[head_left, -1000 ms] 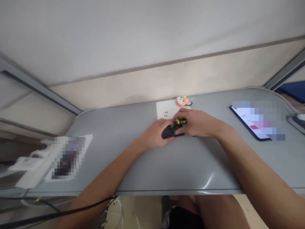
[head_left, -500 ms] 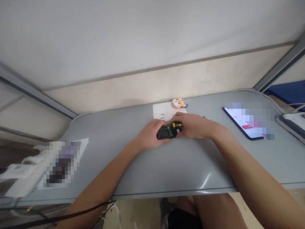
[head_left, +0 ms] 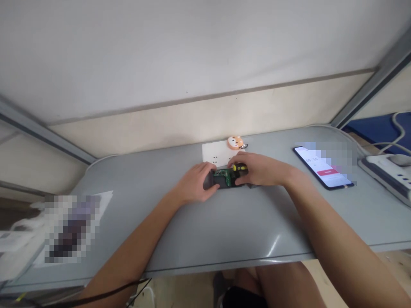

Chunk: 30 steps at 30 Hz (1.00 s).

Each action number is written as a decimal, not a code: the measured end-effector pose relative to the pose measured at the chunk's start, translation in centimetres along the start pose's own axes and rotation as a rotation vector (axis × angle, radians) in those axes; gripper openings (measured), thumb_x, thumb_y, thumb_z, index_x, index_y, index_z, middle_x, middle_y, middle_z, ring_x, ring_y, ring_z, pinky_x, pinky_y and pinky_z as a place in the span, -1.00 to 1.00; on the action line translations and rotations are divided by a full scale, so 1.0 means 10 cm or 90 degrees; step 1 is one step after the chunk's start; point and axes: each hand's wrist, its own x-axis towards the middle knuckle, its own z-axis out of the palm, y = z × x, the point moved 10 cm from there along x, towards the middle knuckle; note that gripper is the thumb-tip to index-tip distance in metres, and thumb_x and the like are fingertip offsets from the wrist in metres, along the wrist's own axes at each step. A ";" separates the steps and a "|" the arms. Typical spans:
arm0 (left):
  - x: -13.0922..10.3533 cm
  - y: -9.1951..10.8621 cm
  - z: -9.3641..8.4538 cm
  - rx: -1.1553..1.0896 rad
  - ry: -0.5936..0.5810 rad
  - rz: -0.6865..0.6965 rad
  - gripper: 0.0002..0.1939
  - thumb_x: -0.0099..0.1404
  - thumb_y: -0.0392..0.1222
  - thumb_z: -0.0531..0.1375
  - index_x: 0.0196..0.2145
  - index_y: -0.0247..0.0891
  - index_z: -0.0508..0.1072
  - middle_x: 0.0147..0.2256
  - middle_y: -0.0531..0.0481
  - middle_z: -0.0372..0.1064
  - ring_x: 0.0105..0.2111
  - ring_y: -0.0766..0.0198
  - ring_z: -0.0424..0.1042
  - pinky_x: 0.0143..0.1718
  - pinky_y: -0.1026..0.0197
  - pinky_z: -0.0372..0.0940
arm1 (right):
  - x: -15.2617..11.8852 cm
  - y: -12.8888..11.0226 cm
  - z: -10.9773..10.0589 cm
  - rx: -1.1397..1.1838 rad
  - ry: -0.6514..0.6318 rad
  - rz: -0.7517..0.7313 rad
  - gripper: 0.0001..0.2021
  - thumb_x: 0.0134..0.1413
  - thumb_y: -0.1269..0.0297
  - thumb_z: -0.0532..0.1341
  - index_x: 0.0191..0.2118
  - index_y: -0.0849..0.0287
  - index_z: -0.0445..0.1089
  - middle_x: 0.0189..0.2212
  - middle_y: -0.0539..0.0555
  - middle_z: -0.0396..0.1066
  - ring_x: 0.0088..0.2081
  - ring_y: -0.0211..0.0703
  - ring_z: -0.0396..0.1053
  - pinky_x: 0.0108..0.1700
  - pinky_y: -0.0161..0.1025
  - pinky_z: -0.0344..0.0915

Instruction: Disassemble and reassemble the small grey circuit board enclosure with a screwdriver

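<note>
A black device casing with a green circuit board exposed inside lies low over the grey table. My left hand grips its left end, thumb along the near edge and fingers over the far side. At the right end, my right hand is closed with its fingertips on the casing. A screwdriver with a yellow-and-black handle is tucked in that hand; its shaft is hidden. Just behind is a white sheet bearing several small dark pieces, perhaps screws.
An orange-and-white animal-faced case with a metal clip sits on the sheet's corner. To the right are a lit phone and a white power strip. Partly blurred papers lie left. The grey table meets a pale wall behind.
The casing has turned to lie flatter, so more of the green board shows between my hands. My left hand has shifted slightly toward its left end. The camera view has moved a little.
</note>
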 end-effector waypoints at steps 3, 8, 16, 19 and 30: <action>0.00 0.02 0.00 -0.012 -0.002 0.008 -0.69 0.33 -0.11 0.24 -0.01 -0.17 0.31 -0.02 -0.12 0.42 0.00 0.02 0.42 0.06 -0.06 0.34 | -0.06 -0.17 -0.36 0.095 0.218 -0.054 -0.78 0.26 0.03 0.26 -0.25 0.07 0.41 -0.31 0.06 0.42 -0.28 -0.09 0.35 -0.20 -0.15 0.29; 0.01 -0.01 0.05 -0.044 -0.011 0.010 -0.59 0.29 0.06 0.32 -0.03 -0.16 0.34 -0.02 -0.12 0.41 -0.01 0.01 0.43 0.05 -0.05 0.36 | -0.19 -0.22 -0.63 0.491 0.507 -0.175 -0.57 0.33 -0.27 0.06 -0.30 0.02 0.19 -0.43 0.00 0.15 -0.39 -0.15 0.20 -0.26 -0.15 0.28; 0.03 -0.06 0.09 -0.041 -0.019 0.028 -0.46 0.32 0.30 0.26 -0.01 -0.19 0.37 0.01 -0.16 0.41 0.02 -0.03 0.41 0.09 -0.08 0.31 | 0.19 -0.11 -0.13 0.692 0.403 -0.151 -0.62 0.36 -0.20 0.07 -0.26 0.00 0.11 -0.36 -0.01 0.12 -0.26 -0.16 0.25 -0.04 -0.14 0.32; 0.03 -0.04 0.09 -0.027 -0.019 0.032 -0.51 0.36 0.25 0.24 0.00 -0.20 0.37 0.02 -0.16 0.41 0.03 -0.03 0.40 0.11 -0.09 0.29 | 0.20 -0.11 -0.09 0.715 0.399 -0.143 -0.62 0.36 -0.19 0.07 -0.27 0.01 0.11 -0.36 -0.01 0.11 -0.26 -0.17 0.25 -0.02 -0.15 0.31; 0.05 -0.03 0.07 -0.041 0.001 0.018 -0.61 0.31 0.09 0.30 -0.07 -0.18 0.38 -0.02 -0.13 0.43 0.03 -0.02 0.41 0.14 -0.12 0.28 | 0.21 -0.11 -0.06 0.669 0.407 -0.146 -0.63 0.35 -0.20 0.07 -0.25 0.00 0.17 -0.34 -0.01 0.17 -0.22 -0.15 0.29 0.00 -0.14 0.32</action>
